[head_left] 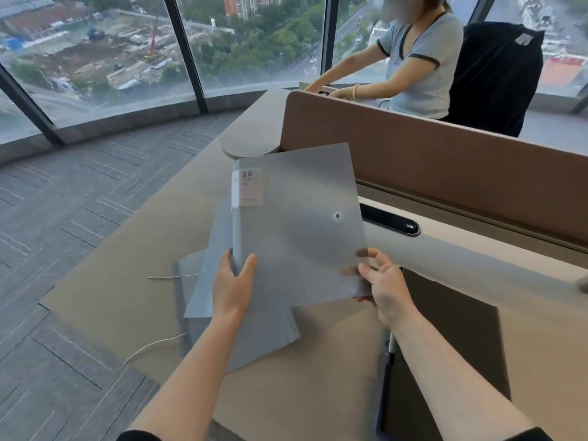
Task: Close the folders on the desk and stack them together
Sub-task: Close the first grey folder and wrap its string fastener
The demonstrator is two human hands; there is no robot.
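A closed grey folder (299,218) with a white "20" label on its spine is held tilted above the desk (121,281). My left hand (234,281) grips the bottom of its spine. My right hand (380,281) holds its lower right corner, thumb on the cover. Under it, two or more grey folders (254,332) lie flat on the desk, overlapping at different angles. Thin white cords (152,345) trail from them toward the desk's left edge.
A brown partition (445,160) runs along the desk's far side, with a black cable slot (391,221) below it. A dark desk mat (445,345) lies at right. Another person (420,58) sits beyond the partition. A round tabletop (251,138) stands behind the folders.
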